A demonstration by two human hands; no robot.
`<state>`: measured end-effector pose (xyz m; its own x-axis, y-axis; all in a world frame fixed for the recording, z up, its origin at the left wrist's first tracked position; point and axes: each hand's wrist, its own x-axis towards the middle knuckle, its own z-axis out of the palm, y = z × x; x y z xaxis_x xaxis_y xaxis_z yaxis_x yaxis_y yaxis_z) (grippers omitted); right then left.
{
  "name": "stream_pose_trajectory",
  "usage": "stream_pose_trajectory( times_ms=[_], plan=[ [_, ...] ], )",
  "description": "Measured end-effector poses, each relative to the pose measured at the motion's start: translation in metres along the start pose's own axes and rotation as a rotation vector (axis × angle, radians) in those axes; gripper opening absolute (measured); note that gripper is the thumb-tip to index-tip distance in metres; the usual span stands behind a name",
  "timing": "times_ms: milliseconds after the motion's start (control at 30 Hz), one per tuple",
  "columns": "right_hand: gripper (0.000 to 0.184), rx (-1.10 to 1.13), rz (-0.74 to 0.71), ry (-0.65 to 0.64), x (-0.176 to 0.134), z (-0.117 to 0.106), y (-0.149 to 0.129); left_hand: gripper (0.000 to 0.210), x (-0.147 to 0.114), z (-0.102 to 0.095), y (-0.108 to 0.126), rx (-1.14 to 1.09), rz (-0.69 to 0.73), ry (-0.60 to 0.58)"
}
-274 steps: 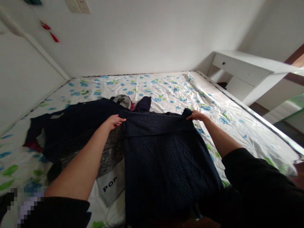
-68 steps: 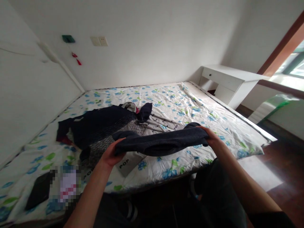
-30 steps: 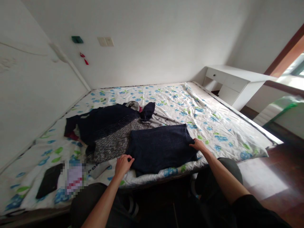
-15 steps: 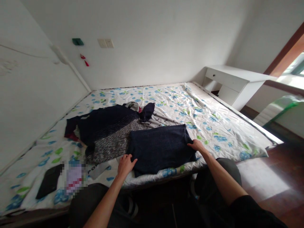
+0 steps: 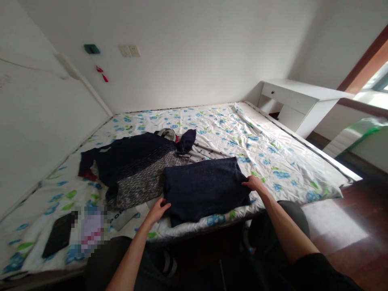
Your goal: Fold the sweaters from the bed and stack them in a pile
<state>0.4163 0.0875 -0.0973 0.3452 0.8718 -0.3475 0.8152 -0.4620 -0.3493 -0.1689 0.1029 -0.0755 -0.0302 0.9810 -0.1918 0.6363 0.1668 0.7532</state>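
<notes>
A folded dark blue garment (image 5: 206, 190) lies at the near edge of the bed; its exact kind does not show. My left hand (image 5: 158, 211) is at its left edge, thumb over the cloth and fingers curled at the side. At the opposite edge, my right hand (image 5: 254, 184) pinches the fabric, which draws to a small point there. Beside the garment, to the left, a navy and speckled grey sweater (image 5: 136, 165) is spread out. Grey cloth with black lettering (image 5: 209, 151) shows partly from beneath the clothes.
The bed (image 5: 212, 121) has a white sheet with blue flowers and green leaves. A black phone-like object (image 5: 57, 236) and a pixelated patch (image 5: 91, 230) are at the near left. A white desk (image 5: 298, 101) stands at the back right. My knees are close to the bed's edge.
The view has shifted slightly, moving the bed and clothes a little leftward. My left hand has drawn back slightly to the left along the garment's edge; my right hand keeps its place.
</notes>
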Motion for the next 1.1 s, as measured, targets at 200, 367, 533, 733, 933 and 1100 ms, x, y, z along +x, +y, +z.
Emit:
stream_pose_trajectory(
  times_ms=[200,367,533,733,933,1100],
  plan=[
    [0.063,0.040,-0.064,0.098,0.001,0.007,-0.008,0.078,0.015,0.004,-0.012,0.045,0.001,0.150],
    [0.052,0.020,-0.108,0.069,0.007,0.007,-0.018,0.088,0.025,0.003,-0.007,0.177,-0.065,0.167],
    [0.040,0.107,-0.146,0.048,0.028,-0.005,-0.030,0.080,0.022,0.012,0.002,0.161,-0.049,0.115],
    [0.039,0.282,-0.073,0.036,0.070,-0.016,-0.034,0.064,0.015,-0.007,0.004,-0.239,-0.164,-0.087],
    [0.040,0.330,-0.006,-0.026,0.105,-0.007,-0.034,0.075,0.045,-0.020,0.003,-0.092,-0.124,-0.023],
    [0.038,0.249,-0.018,-0.036,0.126,0.000,-0.041,0.092,0.106,-0.026,0.006,0.003,-0.022,0.153]
  ],
)
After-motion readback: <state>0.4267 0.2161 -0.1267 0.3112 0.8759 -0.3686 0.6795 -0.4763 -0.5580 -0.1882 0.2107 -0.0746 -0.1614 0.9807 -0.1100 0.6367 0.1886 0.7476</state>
